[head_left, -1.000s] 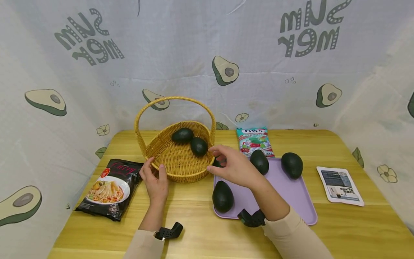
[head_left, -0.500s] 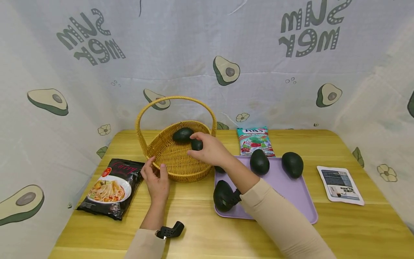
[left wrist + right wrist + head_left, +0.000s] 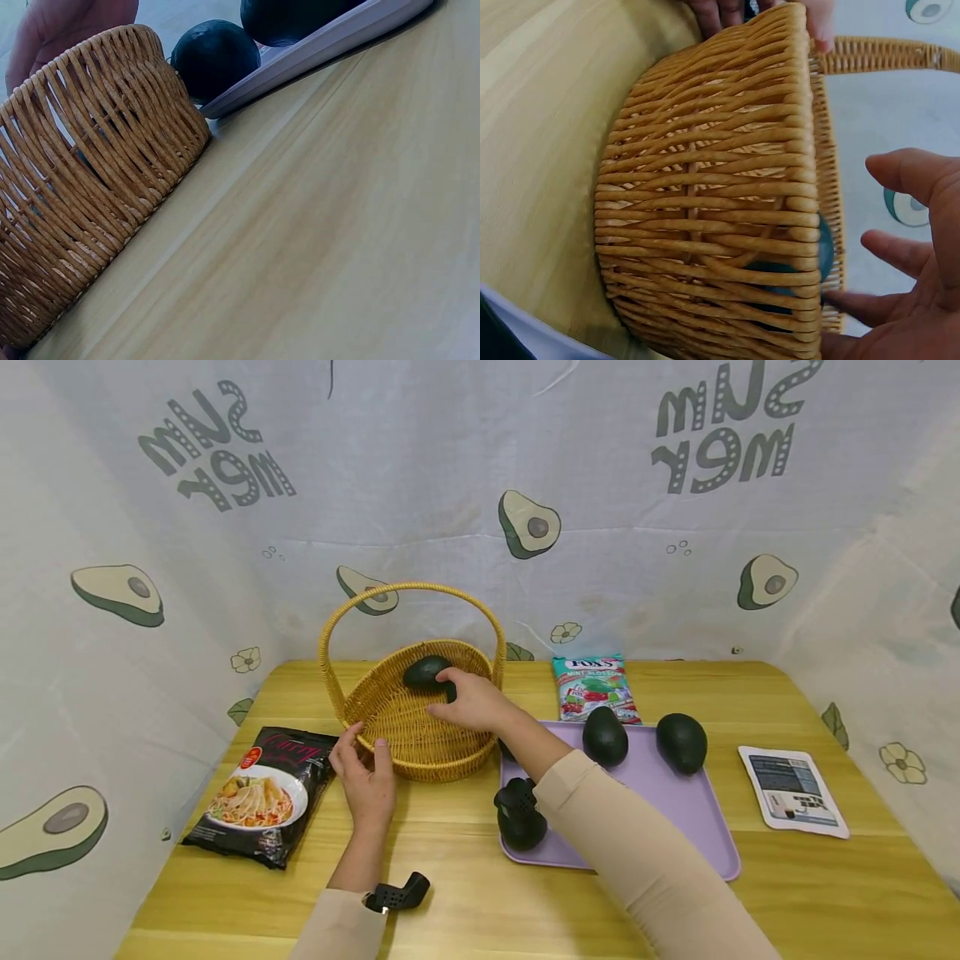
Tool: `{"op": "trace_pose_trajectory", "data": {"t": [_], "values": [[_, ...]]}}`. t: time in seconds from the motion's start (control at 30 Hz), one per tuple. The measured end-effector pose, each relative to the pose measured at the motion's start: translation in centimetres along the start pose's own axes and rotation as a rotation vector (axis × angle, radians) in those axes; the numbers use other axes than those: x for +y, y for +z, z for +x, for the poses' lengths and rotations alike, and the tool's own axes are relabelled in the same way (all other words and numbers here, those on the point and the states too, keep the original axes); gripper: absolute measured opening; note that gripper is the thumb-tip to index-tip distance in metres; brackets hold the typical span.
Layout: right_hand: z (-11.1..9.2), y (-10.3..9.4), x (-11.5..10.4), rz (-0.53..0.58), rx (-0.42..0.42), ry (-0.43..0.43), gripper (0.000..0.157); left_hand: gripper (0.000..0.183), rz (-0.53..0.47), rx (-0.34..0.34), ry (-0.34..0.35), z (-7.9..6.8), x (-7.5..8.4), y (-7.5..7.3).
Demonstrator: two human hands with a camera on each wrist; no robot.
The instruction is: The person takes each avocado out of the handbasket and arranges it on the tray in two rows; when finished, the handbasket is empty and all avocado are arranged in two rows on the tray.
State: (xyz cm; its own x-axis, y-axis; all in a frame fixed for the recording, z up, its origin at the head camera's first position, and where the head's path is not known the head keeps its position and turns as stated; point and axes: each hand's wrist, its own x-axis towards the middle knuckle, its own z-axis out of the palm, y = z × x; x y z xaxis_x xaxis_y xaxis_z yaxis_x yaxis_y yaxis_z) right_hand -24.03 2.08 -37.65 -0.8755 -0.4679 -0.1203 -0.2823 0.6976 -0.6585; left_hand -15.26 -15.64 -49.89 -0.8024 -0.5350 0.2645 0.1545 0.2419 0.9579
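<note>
In the head view a yellow wicker basket (image 3: 420,770) with a tall arched handle stands on the table. My left hand (image 3: 371,793) holds its front left rim, fingers and thumb bent against the wicker. Over the basket's right side reaches my right hand (image 3: 474,700), its thumb and fingers spread apart. Inside the basket lies a dark green avocado (image 3: 424,673); a second avocado (image 3: 451,691) is mostly hidden behind the right hand. The right wrist view shows the spread right hand (image 3: 911,262) beside the wicker wall, with dark green visible through the gaps.
A lilac tray (image 3: 678,814) to the right bears several avocados, among them a front avocado (image 3: 522,828) partly covered by the wrist camera. Behind it lies a candy bag (image 3: 596,689). A black noodle packet (image 3: 262,797) lies left, a white flat packet (image 3: 792,791) far right.
My right hand has moved left from the basket's right rim to above its inside, now covering most of the nearer avocado. The left hand stays on the rim.
</note>
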Motion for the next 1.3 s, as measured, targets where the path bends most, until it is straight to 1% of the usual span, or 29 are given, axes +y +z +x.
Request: {"op": "trace_pose_trajectory", "data": {"t": [0.23, 0.37, 0.57, 0.77, 1.07, 1.3], "values": [[0.5, 0.2, 0.5, -0.086, -0.017, 0.037, 0.069, 0.043, 0.014, 0.018, 0.006, 0.0, 0.1, 0.2], [0.8, 0.1, 0.6, -0.123, -0.019, 0.026, 0.068, 0.043, 0.021, 0.024, 0.004, 0.0, 0.0, 0.3], [0.8, 0.2, 0.7, -0.118, -0.039, -0.004, 0.060, 0.043, 0.021, 0.021, -0.001, 0.0, 0.0, 0.3], [0.8, 0.3, 1.0, -0.138, -0.053, 0.010, 0.054, 0.043, 0.016, 0.018, -0.014, 0.0, 0.0, 0.2], [0.9, 0.5, 1.2, -0.175, -0.102, -0.004, 0.058, 0.043, 0.008, 0.016, -0.007, 0.0, 0.1, 0.2], [0.9, 0.7, 1.3, -0.200, -0.109, -0.047, 0.059, 0.044, 0.004, 0.011, -0.011, -0.1, -0.1, 0.2]]}}
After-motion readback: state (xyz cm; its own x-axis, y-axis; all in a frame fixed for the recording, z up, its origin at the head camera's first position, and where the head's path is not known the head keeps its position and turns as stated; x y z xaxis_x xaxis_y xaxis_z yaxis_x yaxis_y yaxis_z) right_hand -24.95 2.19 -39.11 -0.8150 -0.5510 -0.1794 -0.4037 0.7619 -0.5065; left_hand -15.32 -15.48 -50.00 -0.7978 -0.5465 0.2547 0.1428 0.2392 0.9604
